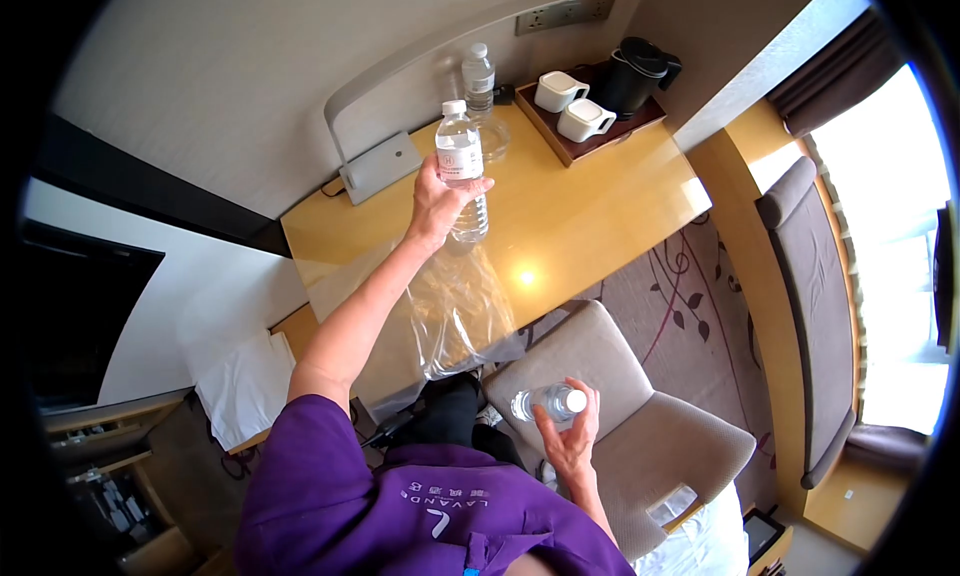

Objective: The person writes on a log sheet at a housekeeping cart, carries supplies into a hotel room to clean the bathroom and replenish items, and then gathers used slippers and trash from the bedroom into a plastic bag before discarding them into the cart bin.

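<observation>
My left hand [446, 198] is wrapped round a clear water bottle [460, 156] with a white cap and pale label, upright over the desk [570, 221]. Whether its base touches the desktop, I cannot tell. Just behind it another water bottle [479, 80] stands beside a clear round dish [491, 136]. Lower down, my right hand [572, 434] grips a third bottle [545, 402] near its white cap, tilted above the chair seat. Between the hands, a crumpled clear plastic bag [455, 311] lies over the desk's near edge.
On the desk's back right, a brown tray [569, 156] holds two white cups [585, 120] and a black kettle [636, 76]. A grey lamp [380, 168] stands at the back left. The beige chair [670, 446] is close on my right, with a window bench [815, 306] beyond.
</observation>
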A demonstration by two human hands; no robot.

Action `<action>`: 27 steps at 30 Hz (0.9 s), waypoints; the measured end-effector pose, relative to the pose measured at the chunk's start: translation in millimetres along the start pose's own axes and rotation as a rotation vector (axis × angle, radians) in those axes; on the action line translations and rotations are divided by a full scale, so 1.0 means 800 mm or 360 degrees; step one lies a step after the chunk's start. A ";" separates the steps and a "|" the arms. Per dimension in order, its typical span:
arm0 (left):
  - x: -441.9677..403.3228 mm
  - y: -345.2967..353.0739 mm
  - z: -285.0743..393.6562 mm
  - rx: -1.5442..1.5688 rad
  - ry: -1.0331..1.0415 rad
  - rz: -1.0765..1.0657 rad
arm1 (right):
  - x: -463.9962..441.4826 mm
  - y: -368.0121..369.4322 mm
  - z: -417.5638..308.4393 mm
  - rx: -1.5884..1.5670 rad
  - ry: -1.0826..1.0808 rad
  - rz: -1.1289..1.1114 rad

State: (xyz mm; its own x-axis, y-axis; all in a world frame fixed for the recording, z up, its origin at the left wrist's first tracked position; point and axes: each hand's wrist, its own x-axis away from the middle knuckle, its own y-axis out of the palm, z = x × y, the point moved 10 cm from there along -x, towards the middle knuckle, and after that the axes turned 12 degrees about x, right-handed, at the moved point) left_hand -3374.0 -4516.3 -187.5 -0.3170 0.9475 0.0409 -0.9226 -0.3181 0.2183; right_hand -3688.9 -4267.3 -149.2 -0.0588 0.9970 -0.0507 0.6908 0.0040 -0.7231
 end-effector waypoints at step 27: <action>-0.256 -0.050 -0.059 -0.0781 0.0848 0.0585 | -0.011 0.028 0.019 0.0130 0.0131 -0.0109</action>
State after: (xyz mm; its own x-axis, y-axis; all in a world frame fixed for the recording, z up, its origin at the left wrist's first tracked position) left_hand -3282.6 -4699.2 -250.5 -0.5666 0.6769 -0.4698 -0.6913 -0.7008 -0.1760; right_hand -3684.2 -4276.9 -175.4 -0.0420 0.9976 0.0550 0.6261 0.0692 -0.7766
